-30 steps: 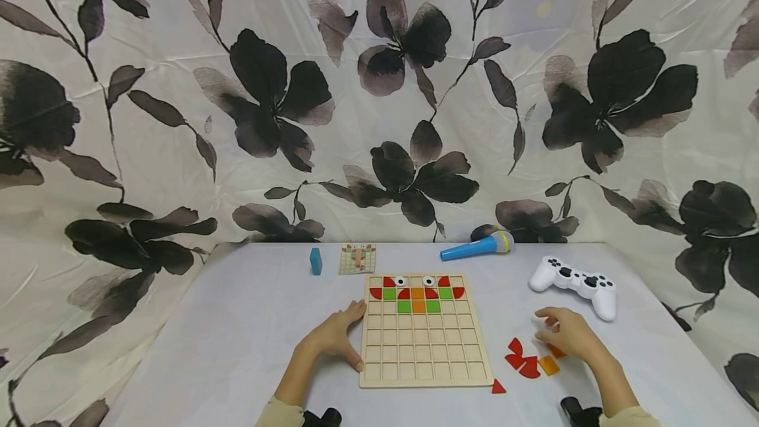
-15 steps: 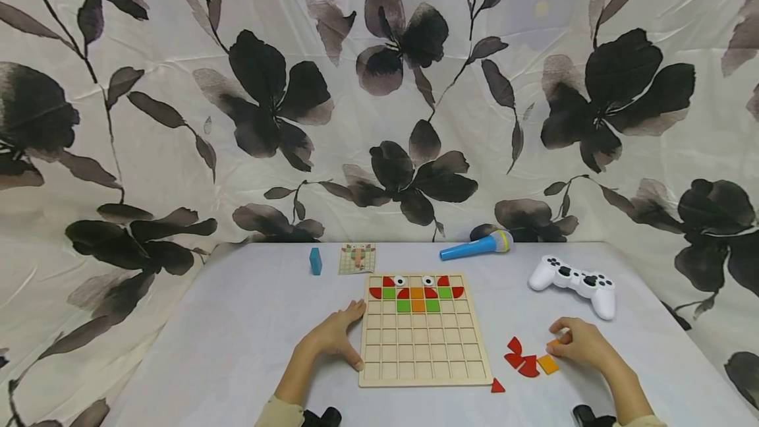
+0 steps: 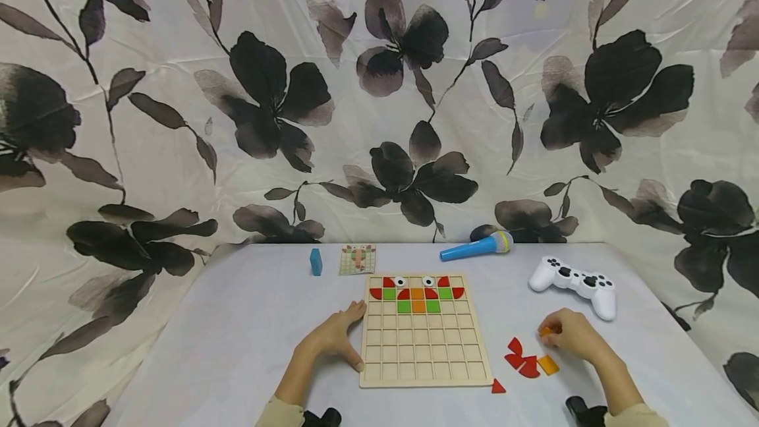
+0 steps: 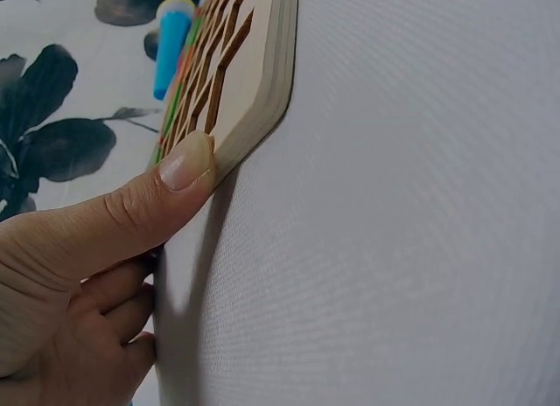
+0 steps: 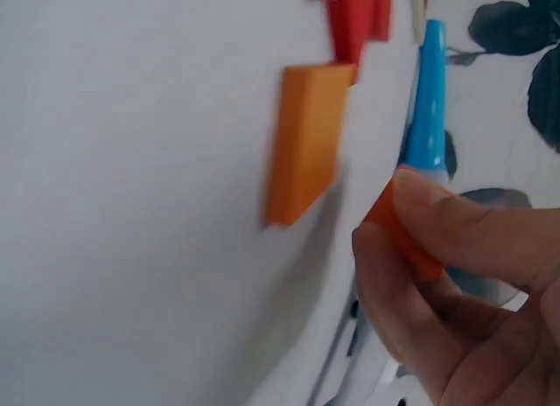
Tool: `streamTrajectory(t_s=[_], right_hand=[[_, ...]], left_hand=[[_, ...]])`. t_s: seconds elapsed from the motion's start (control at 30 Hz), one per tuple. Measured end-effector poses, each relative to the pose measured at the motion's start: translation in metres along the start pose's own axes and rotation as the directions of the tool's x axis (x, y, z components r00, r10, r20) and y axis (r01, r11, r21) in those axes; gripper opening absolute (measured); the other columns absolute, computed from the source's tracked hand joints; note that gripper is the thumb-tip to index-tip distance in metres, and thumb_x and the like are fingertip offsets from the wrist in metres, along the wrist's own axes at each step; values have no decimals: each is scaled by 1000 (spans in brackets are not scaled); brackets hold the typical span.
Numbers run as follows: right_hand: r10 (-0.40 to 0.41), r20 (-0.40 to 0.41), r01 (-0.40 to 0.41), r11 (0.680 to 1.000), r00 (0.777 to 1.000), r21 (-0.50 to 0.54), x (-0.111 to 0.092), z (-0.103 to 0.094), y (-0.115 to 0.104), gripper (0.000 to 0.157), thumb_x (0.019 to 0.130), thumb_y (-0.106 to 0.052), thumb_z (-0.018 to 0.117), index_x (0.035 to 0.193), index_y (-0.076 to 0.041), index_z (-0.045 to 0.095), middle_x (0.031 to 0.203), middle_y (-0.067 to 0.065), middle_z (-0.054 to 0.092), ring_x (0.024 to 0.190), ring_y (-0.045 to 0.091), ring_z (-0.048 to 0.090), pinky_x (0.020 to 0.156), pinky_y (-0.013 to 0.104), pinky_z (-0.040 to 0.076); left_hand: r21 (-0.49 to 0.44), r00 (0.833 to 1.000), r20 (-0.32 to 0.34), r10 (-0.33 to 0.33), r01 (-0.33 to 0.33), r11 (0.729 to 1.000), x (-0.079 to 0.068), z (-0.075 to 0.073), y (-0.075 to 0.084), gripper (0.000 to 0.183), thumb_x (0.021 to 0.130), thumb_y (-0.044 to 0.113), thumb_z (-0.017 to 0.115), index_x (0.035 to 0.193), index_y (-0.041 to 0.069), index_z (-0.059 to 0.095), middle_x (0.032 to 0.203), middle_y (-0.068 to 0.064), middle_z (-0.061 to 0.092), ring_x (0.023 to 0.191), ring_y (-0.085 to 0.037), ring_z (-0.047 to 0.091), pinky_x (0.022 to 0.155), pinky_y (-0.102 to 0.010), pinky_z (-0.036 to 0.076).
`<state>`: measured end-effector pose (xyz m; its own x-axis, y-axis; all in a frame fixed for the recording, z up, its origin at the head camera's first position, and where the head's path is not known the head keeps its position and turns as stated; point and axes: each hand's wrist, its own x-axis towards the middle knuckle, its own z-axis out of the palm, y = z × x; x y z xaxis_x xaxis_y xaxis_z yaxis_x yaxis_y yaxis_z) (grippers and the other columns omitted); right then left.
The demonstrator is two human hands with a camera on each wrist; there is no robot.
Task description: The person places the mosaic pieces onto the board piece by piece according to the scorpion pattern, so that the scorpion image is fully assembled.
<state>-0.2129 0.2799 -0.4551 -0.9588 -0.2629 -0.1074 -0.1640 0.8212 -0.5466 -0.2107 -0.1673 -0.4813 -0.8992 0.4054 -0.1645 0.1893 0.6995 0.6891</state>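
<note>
Orange tile (image 5: 402,233): pinched in right hand (image 3: 570,335), right of wooden grid board (image 3: 424,352). Likely light, stiff, smooth; best gripped by opposite edges. Left hand (image 3: 332,336), fingers spread, touches board's edge.

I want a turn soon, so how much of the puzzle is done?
Done: colored pieces and two eyes sit in the top three rows of the board. In hand: the right hand pinches an orange block. Still to go, it seems: an orange square and several red pieces lying loose beside the board.
</note>
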Motion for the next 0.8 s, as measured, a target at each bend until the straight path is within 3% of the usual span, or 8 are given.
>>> streamTrajectory(t_s=[0.13, 0.27, 0.53, 0.8], right_hand=[[-77, 12, 77, 997, 997, 16, 11, 0, -16, 19, 83, 5, 61, 100, 8, 68, 93, 15, 68, 80, 22, 58, 73, 40, 55], [-151, 4, 151, 988, 989, 31, 25, 7, -36, 23, 84, 6, 59, 106, 11, 65, 96, 16, 68, 79, 20, 58, 73, 38, 55], [-299, -15, 299, 949, 954, 102, 56, 28, -75, 14, 81, 2, 67, 95, 6, 67, 79, 4, 66, 68, 12, 58, 60, 22, 51], [-432, -24, 432, 895, 902, 108, 84, 56, -106, 9, 81, 4, 66, 90, 4, 68, 83, 8, 68, 74, 16, 61, 68, 24, 53]], left_hand=[[7, 1000, -8, -5, 6, 1000, 0, 0, -1, 113, 50, 18, 92, 143, -5, 32, 151, -24, 24, 139, -42, 19, 112, -59, 15], [7, 1000, -12, -8, 8, 1000, 1, 0, -3, 114, 49, 19, 92, 143, -5, 32, 151, -24, 25, 140, -42, 19, 112, -59, 14], [1, 1000, -10, -13, 13, 1000, 2, 1, -2, 114, 50, 19, 92, 143, -5, 32, 151, -24, 25, 139, -41, 19, 112, -58, 16], [-6, 1000, -11, -26, 26, 1000, 1, 2, -1, 112, 50, 17, 92, 143, -4, 33, 151, -24, 25, 138, -44, 20, 111, -60, 17]])
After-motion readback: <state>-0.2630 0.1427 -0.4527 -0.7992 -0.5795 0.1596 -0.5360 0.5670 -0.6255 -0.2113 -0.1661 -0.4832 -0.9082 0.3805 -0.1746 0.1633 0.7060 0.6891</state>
